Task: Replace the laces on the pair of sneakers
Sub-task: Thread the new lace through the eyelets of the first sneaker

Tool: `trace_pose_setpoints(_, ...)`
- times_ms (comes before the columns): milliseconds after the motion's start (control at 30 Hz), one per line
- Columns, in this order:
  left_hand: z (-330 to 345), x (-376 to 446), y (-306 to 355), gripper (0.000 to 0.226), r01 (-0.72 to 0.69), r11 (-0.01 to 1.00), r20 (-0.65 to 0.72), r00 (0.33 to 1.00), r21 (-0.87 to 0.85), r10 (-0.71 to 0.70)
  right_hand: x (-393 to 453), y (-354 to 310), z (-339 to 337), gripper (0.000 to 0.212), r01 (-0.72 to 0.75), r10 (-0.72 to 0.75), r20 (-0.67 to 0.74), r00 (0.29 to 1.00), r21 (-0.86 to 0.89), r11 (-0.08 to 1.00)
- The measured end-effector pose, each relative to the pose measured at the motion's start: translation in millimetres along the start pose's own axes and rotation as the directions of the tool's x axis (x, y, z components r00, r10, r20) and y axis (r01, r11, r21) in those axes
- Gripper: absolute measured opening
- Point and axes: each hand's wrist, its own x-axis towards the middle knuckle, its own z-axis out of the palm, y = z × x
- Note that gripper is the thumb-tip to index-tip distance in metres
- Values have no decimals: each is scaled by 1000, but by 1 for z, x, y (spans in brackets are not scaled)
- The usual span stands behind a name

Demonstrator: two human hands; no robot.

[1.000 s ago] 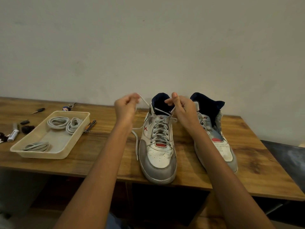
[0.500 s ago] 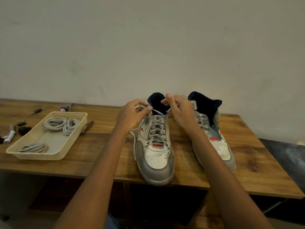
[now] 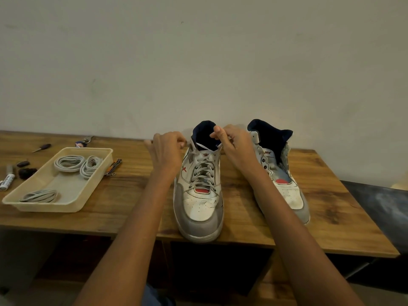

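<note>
Laced sneaker (image 3: 199, 195), white with a grey toe cap and a red tongue patch, standing upright at the front edge of the wooden table (image 3: 331, 221), toe toward the viewer. A pale lace (image 3: 202, 171) crosses through its eyelets up to the collar, where a strand spans the dark opening between both hands. Left hand (image 3: 166, 151), at the shoe's left top eyelet, with fingers curled and pinching the lace end. Right hand (image 3: 235, 143), at the right top eyelet, thumb raised and fingers curled, pinching the other end of the lace. Second sneaker (image 3: 281, 173), of the same pattern, just beside the first on its right, partly hidden by the right forearm; no lace is visible on its front. Shallow cream tray (image 3: 72, 204), well apart to the left, holding three coiled grey laces (image 3: 68, 163), two at the far end and one at the near end. Beside the tray's right wall, a small metal tool (image 3: 113, 167). Left of the tray, a white tube (image 3: 6, 180) and small dark items too indistinct to identify. Behind the table, a plain wall (image 3: 198, 62)
</note>
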Motion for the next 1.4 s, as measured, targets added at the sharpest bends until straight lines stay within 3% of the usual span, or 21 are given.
trace_pose_setpoints(100,-1,0,-3,45,-11,1000,-9,1000,26,11,0,1,2,36,-18,18,-2,1000,16,1000)
trace_pose_setpoints(167,-9,0,2,37,-137,979,-149,982,-153,114,1,-2,3,40,-17,17,-4,1000,16,1000)
trace_pose_setpoints(233,-17,-2,9,18,-243,889,-178,966,-389,186,1,-4,4,40,-11,11,-17,1000,10,1000)
trace_pose_setpoints(300,-16,-4,12,15,-181,850,-12,979,-494,202,1,-6,4,36,-18,19,-25,1000,21,1000)
trace_pose_setpoints(400,4,-8,5,13,-42,951,314,939,-308,143,0,-7,5,35,-30,31,-34,999,31,999)
trace_pose_setpoints(500,17,-10,3,20,50,971,393,918,-233,47,0,-7,6,36,-24,25,-38,999,28,999)
trace_pose_setpoints(633,7,-9,5,28,158,931,494,869,-329,28,0,-15,5,39,16,-16,-22,1000,-17,1000)
trace_pose_setpoints(700,-8,-5,6,30,251,862,531,847,-440,24,0,-24,3,34,61,-63,-32,997,-55,997)
trace_pose_setpoints(800,-37,4,6,22,426,635,560,828,-645,14,1,-40,-6,27,81,-83,-32,996,-67,994)
trace_pose_setpoints(833,-44,7,6,19,482,512,582,812,-711,45,1,-45,-10,27,48,-48,-10,999,-52,998)
trace_pose_setpoints(933,-57,8,9,14,613,-73,588,780,-787,213,1,-61,-16,38,-116,108,137,985,48,992)
trace_pose_setpoints(967,-57,7,14,16,606,-215,560,793,-766,241,0,-67,-14,42,-174,152,210,966,87,981)
trace_pose_setpoints(1033,-55,3,26,23,566,-326,525,824,-757,213,-4,-75,-6,41,-304,216,366,905,203,931)
trace_pose_setpoints(1133,-51,1,35,27,494,-249,486,869,-833,95,-8,-77,-1,42,-475,262,505,822,358,804)
trace_pose_setpoints(1200,-51,4,29,27,452,-28,453,891,-891,-22,-5,-74,-12,41,-507,287,507,813,372,777)
trace_pose_setpoints(1267,-46,7,17,29,450,248,421,892,-858,-162,0,-68,-30,29,-523,347,438,829,387,760)
trace_pose_setpoints(1300,-45,8,12,31,468,330,422,883,-820,-205,2,-64,-39,22,-516,368,391,843,400,757)
trace_pose_setpoints(1400,-42,8,1,35,585,430,547,807,-688,-223,3,-51,-59,14,-483,409,264,874,378,789)
